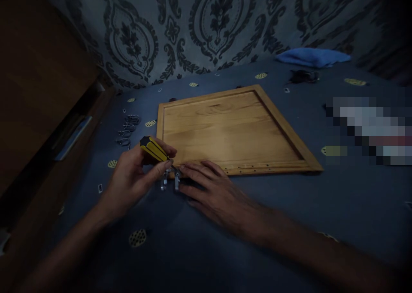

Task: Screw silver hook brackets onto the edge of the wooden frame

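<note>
My left hand (133, 177) is closed round a screwdriver (153, 149) with a yellow and black handle, its tip pointing down at the near left corner of a framed wooden board (231, 128). My right hand (209, 190) lies with fingers stretched out on the board's near edge, its fingertips at two small metal hooks (170, 182) that hang off that edge. A row of small holes runs along the board's near rail. The board lies flat on a blue patterned bedcover (225, 241).
Several more metal hooks (127, 130) lie on the cover left of the board. A brown wooden cabinet (38, 91) stands at the left. A blue cloth (312, 56) and a dark small object (302, 75) lie at the back right, under the patterned wall.
</note>
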The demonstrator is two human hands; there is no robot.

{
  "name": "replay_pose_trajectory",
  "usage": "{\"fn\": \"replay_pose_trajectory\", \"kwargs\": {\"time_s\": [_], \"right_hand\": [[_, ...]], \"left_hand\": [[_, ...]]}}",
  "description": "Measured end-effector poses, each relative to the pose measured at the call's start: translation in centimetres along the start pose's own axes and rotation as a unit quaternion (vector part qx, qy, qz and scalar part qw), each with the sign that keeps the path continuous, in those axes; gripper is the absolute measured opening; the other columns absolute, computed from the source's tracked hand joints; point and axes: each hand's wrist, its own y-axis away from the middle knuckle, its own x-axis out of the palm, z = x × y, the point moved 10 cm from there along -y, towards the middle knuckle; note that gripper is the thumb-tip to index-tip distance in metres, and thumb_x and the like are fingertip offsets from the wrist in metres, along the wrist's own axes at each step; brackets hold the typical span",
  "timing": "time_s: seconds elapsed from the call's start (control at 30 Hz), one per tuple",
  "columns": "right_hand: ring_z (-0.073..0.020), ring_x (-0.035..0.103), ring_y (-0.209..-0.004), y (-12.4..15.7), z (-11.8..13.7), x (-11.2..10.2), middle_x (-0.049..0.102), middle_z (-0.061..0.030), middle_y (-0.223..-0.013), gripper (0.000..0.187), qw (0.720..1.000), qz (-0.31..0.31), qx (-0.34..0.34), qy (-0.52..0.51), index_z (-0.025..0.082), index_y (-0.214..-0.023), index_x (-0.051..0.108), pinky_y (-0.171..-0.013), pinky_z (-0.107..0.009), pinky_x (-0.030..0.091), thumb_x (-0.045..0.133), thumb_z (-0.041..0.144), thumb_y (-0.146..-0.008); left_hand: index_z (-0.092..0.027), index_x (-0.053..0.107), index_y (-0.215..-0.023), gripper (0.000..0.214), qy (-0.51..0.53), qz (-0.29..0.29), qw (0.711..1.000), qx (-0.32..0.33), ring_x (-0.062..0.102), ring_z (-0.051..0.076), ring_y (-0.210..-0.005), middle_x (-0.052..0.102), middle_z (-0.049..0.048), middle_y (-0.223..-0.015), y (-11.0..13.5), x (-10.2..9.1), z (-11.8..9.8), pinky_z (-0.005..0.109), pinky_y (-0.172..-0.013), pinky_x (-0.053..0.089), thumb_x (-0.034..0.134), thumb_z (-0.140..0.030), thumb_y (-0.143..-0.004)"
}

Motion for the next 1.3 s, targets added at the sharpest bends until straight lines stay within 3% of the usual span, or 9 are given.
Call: {"fn": "replay_pose_trajectory", "kwargs": {"time_s": [0.2, 0.37, 0.47, 0.7, 0.9, 1.03, 1.13, 1.23, 1.3], "right_hand": [[-0.0262, 0.049, -0.143, 0.0, 0.0, -0.1, 0.060, -0.0101, -0.148, 0.027, 1.000, -0.003, -0.003, -0.008, 0.024, -0.128, 0.067, -0.119, -0.056, 0.038, 0.057, 0.025, -0.103], [-0.0284, 0.049, -0.142, 0.0, 0.1, -0.1, 0.060, -0.0116, -0.147, 0.029, 1.000, -0.009, -0.010, -0.003, 0.022, -0.129, 0.066, -0.117, -0.057, 0.040, 0.059, 0.024, -0.102], [-0.0277, 0.049, -0.141, 0.0, 0.1, -0.3, 0.060, -0.0113, -0.147, 0.027, 1.000, -0.009, -0.009, -0.001, 0.023, -0.129, 0.066, -0.117, -0.057, 0.040, 0.057, 0.025, -0.103], [-0.0281, 0.050, -0.141, 0.0, 0.2, -0.4, 0.061, -0.0114, -0.145, 0.027, 1.000, -0.016, -0.009, -0.005, 0.022, -0.128, 0.067, -0.118, -0.056, 0.039, 0.059, 0.024, -0.102], [-0.0279, 0.047, -0.143, 0.0, 0.0, 0.0, 0.061, -0.0120, -0.146, 0.027, 1.000, 0.004, -0.005, -0.010, 0.022, -0.128, 0.067, -0.119, -0.056, 0.037, 0.057, 0.026, -0.103], [-0.0285, 0.047, -0.144, 0.1, -0.1, -0.1, 0.059, -0.0114, -0.149, 0.027, 1.000, 0.000, 0.002, -0.014, 0.022, -0.128, 0.067, -0.119, -0.057, 0.037, 0.057, 0.025, -0.103], [-0.0279, 0.047, -0.143, 0.1, 0.0, -0.2, 0.058, -0.0108, -0.150, 0.027, 1.000, -0.005, -0.001, -0.012, 0.023, -0.128, 0.067, -0.118, -0.056, 0.038, 0.056, 0.025, -0.104], [-0.0275, 0.049, -0.142, 0.0, 0.0, -0.2, 0.061, -0.0102, -0.147, 0.027, 1.000, -0.012, -0.003, -0.006, 0.023, -0.128, 0.068, -0.117, -0.056, 0.040, 0.057, 0.026, -0.104], [-0.0269, 0.049, -0.141, -0.1, 0.0, -0.3, 0.063, -0.0097, -0.144, 0.027, 1.000, -0.016, 0.000, -0.001, 0.024, -0.127, 0.068, -0.117, -0.055, 0.040, 0.057, 0.027, -0.103]], "left_hand": [[-0.020, 0.070, -0.093, 0.011, 0.035, 0.005, 0.999, -0.017, 0.075, 0.021, -0.080, 0.075, 0.0053, -0.090, -0.3, 0.7, 0.2, 0.029, -0.070, 0.063, 0.074, -0.028, -0.088], [-0.025, 0.052, -0.130, 0.047, 0.096, -0.004, 0.995, -0.020, 0.077, 0.021, -0.083, 0.074, 0.0044, -0.094, -0.3, 0.6, 0.4, 0.030, -0.072, 0.065, 0.074, -0.028, -0.089], [-0.029, 0.045, -0.143, 0.052, 0.111, 0.008, 0.994, -0.023, 0.077, 0.023, -0.091, 0.074, 0.0060, -0.099, -0.2, 0.6, 0.5, 0.033, -0.076, 0.066, 0.067, -0.035, -0.096], [-0.025, 0.065, -0.117, 0.023, 0.084, -0.031, 0.996, 0.011, 0.078, 0.022, -0.095, 0.076, 0.0046, -0.102, -0.3, -0.5, -0.7, 0.029, -0.078, 0.065, 0.071, -0.029, -0.095], [-0.024, 0.066, -0.087, 0.020, 0.037, -0.078, 0.996, 0.038, 0.075, 0.019, -0.077, 0.075, -0.0008, -0.085, -0.7, -1.7, -0.8, 0.026, -0.063, 0.061, 0.086, -0.026, -0.081], [-0.027, 0.067, -0.109, 0.028, 0.014, -0.074, 0.995, 0.063, 0.074, 0.017, -0.079, 0.074, -0.0010, -0.092, -0.7, -1.6, -0.9, 0.025, -0.063, 0.061, 0.082, -0.025, -0.085], [-0.026, 0.063, -0.129, 0.035, -0.023, -0.028, 0.994, 0.102, 0.075, 0.017, -0.087, 0.073, 0.0013, -0.100, -0.8, -1.2, -2.0, 0.025, -0.071, 0.063, 0.071, -0.024, -0.095], [-0.025, 0.060, -0.138, 0.037, -0.053, 0.051, 0.989, 0.131, 0.073, 0.019, -0.106, 0.074, 0.0051, -0.115, -0.8, -0.5, -3.2, 0.028, -0.087, 0.062, 0.058, -0.021, -0.102], [-0.025, 0.060, -0.139, 0.038, -0.075, 0.078, 0.985, 0.138, 0.073, 0.019, -0.109, 0.075, 0.0051, -0.117, -0.8, -0.5, -3.7, 0.027, -0.088, 0.062, 0.057, -0.018, -0.102]]}}
